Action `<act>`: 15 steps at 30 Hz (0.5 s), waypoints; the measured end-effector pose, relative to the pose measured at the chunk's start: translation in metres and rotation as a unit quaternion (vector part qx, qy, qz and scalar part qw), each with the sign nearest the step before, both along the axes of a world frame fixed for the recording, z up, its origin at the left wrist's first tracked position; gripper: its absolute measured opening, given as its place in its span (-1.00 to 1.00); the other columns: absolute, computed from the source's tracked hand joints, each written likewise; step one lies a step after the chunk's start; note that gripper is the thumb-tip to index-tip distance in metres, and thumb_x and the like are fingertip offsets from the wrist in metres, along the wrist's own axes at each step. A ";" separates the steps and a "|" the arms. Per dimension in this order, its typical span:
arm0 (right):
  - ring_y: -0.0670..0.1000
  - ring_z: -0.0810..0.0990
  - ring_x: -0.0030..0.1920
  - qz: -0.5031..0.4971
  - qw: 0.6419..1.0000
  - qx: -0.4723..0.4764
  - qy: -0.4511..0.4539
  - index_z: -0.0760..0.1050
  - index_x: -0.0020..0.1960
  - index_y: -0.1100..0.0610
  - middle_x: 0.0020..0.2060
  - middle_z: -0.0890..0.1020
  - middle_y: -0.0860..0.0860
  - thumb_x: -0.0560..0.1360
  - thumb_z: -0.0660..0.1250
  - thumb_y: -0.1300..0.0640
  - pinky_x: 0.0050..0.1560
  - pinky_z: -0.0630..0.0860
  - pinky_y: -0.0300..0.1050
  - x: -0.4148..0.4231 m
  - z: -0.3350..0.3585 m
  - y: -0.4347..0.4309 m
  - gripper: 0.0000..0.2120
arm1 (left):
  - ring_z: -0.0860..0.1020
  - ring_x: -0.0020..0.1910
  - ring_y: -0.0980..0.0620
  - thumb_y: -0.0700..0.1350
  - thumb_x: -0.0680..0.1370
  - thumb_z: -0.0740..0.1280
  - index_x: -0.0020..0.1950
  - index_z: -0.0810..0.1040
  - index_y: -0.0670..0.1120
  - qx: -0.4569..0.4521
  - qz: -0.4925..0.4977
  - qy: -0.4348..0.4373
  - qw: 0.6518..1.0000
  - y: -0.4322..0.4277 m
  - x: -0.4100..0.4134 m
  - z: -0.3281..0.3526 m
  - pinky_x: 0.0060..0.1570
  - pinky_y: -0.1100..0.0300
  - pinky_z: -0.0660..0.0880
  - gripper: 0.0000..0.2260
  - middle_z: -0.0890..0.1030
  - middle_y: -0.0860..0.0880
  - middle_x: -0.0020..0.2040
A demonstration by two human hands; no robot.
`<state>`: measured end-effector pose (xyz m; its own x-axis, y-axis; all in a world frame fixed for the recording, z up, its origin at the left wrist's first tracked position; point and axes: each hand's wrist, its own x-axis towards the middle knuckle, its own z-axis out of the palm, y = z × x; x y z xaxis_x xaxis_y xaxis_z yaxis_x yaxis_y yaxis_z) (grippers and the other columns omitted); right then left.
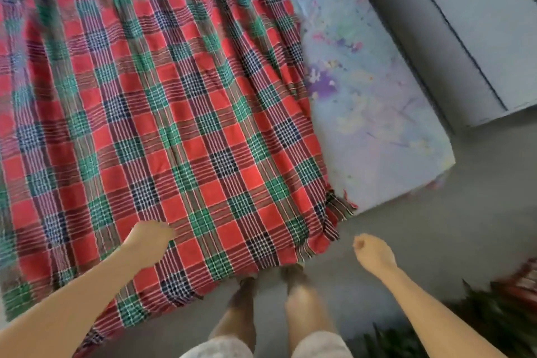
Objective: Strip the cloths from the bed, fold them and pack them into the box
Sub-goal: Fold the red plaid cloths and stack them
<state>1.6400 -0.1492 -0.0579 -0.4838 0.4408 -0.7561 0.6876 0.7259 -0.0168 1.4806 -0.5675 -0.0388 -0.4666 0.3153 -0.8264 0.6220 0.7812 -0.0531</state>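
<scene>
Plaid red-green-navy woven cloth (174, 102) is running 6 to 12 o'clock, fringe (340, 207) overhanging grey floor (430, 221); left hand (152, 235) gripping it, right hand (374, 253) curled, empty.

We see a woven, matt plaid cloth (162, 113) with frayed fringe, over a smooth printed sheet (377, 113) at right.
</scene>
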 end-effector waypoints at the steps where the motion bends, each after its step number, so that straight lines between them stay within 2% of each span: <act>1: 0.18 0.56 0.08 -0.066 0.997 -0.007 0.024 0.57 0.04 0.25 0.05 0.62 0.17 0.59 0.17 0.16 0.02 0.45 -0.07 -0.005 -0.006 0.006 -0.75 | 0.47 0.24 0.00 -0.25 0.53 0.15 0.31 0.42 0.01 0.024 -0.021 0.015 0.999 0.030 -0.007 0.005 0.14 0.15 0.44 -0.63 0.52 0.03 0.21; 2: 0.21 0.57 0.07 -0.137 0.990 -0.019 0.039 0.59 -0.04 0.28 -0.01 0.62 0.21 0.58 0.19 0.12 0.01 0.44 -0.06 -0.010 -0.016 0.015 -0.73 | 0.45 0.24 -0.01 -0.25 0.52 0.15 0.33 0.41 0.00 0.033 -0.042 0.027 0.998 0.054 -0.017 -0.003 0.16 0.14 0.44 -0.61 0.51 0.02 0.21; 4: 0.23 0.58 -0.13 -0.291 0.952 -0.066 0.064 0.50 -0.30 0.22 -0.22 0.53 0.25 0.49 0.27 -0.04 -0.07 0.45 -0.03 -0.023 -0.035 0.025 -0.65 | 0.45 0.23 -0.02 -0.27 0.50 0.17 0.33 0.42 0.00 0.081 -0.032 0.038 0.995 0.098 -0.033 -0.017 0.14 0.13 0.43 -0.58 0.51 0.01 0.19; 5: 0.22 0.55 -0.21 -0.380 0.916 -0.101 0.078 0.47 -0.31 0.22 -0.27 0.50 0.27 0.44 0.31 -0.11 -0.05 0.51 0.02 -0.029 -0.044 0.028 -0.61 | 0.45 0.22 -0.02 -0.28 0.49 0.17 0.32 0.44 0.00 0.095 -0.035 0.044 0.994 0.120 -0.037 -0.020 0.13 0.13 0.42 -0.58 0.51 0.00 0.17; 7: 0.26 0.56 -0.13 -0.495 0.850 -0.163 0.080 0.54 -0.03 0.35 -0.16 0.56 0.33 0.47 0.35 -0.14 0.12 0.52 0.17 -0.041 -0.065 0.035 -0.51 | 0.44 0.22 -0.02 -0.30 0.46 0.19 0.29 0.47 -0.02 0.138 -0.025 0.066 0.988 0.161 -0.048 -0.037 0.16 0.13 0.40 -0.57 0.51 0.00 0.16; 8: 0.22 0.56 -0.08 -0.520 0.829 -0.194 0.074 0.51 0.08 0.34 -0.09 0.58 0.28 0.48 0.36 -0.13 0.11 0.52 0.13 -0.047 -0.076 0.037 -0.49 | 0.44 0.21 -0.03 -0.30 0.46 0.19 0.28 0.49 -0.03 0.165 -0.027 0.076 0.983 0.183 -0.053 -0.041 0.19 0.12 0.40 -0.58 0.52 0.00 0.15; 9: 0.16 0.56 -0.10 -0.540 0.812 -0.209 0.075 0.48 0.12 0.29 -0.07 0.58 0.21 0.46 0.40 -0.11 0.00 0.54 0.04 -0.052 -0.087 0.040 -0.51 | 0.44 0.20 -0.04 -0.30 0.46 0.20 0.27 0.50 -0.05 0.185 -0.029 0.086 0.979 0.204 -0.056 -0.049 0.19 0.11 0.40 -0.59 0.52 -0.01 0.14; 10: 0.09 0.56 -0.17 -0.557 0.796 -0.221 0.083 0.47 0.10 0.23 -0.10 0.57 0.16 0.43 0.44 -0.05 -0.17 0.53 -0.08 -0.058 -0.097 0.041 -0.58 | 0.44 0.19 -0.05 -0.30 0.46 0.22 0.26 0.50 -0.05 0.199 -0.026 0.094 0.975 0.221 -0.059 -0.059 0.17 0.10 0.40 -0.60 0.52 -0.01 0.13; 12: -0.07 0.50 -0.46 -0.586 0.768 -0.218 0.138 0.50 0.00 0.22 -0.29 0.56 0.11 0.39 0.49 0.18 -0.52 0.38 -0.28 -0.067 -0.107 0.038 -0.74 | 0.46 0.13 -0.08 -0.34 0.44 0.24 0.22 0.55 -0.07 0.245 -0.012 0.105 0.964 0.250 -0.064 -0.067 0.10 0.08 0.43 -0.61 0.54 -0.04 0.07; 13: -0.12 0.46 -0.55 -0.600 0.754 -0.214 0.161 0.52 -0.07 0.22 -0.36 0.54 0.09 0.37 0.48 0.29 -0.60 0.33 -0.32 -0.067 -0.112 0.038 -0.82 | 0.48 0.08 -0.12 -0.37 0.41 0.25 0.15 0.58 -0.11 0.272 -0.016 0.107 0.956 0.265 -0.065 -0.072 0.07 0.05 0.46 -0.64 0.56 -0.07 0.02; 14: -0.14 0.49 -0.54 -0.604 0.743 -0.220 0.186 0.55 -0.12 0.20 -0.38 0.55 0.06 0.37 0.45 0.35 -0.59 0.36 -0.33 -0.066 -0.111 0.038 -0.86 | 0.51 0.01 -0.17 -0.40 0.36 0.28 0.06 0.62 -0.16 0.304 -0.029 0.111 0.946 0.279 -0.066 -0.076 0.02 0.01 0.49 -0.67 0.58 -0.10 -0.06; 15: -0.11 0.57 -0.44 -0.592 0.740 -0.226 0.225 0.56 -0.15 0.15 -0.35 0.59 0.02 0.39 0.43 0.36 -0.50 0.44 -0.33 -0.062 -0.108 0.039 -0.85 | 0.54 -0.08 -0.21 -0.43 0.29 0.31 -0.04 0.64 -0.19 0.328 -0.051 0.115 0.936 0.292 -0.067 -0.079 -0.05 -0.02 0.53 -0.69 0.59 -0.13 -0.14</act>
<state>1.5785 -0.1104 -0.1656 -0.2076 0.5079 -0.8360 0.6878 -0.5319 -0.4940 1.4133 -0.2758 -0.1175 -0.5484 0.7718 -0.3217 0.7254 0.6305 0.2760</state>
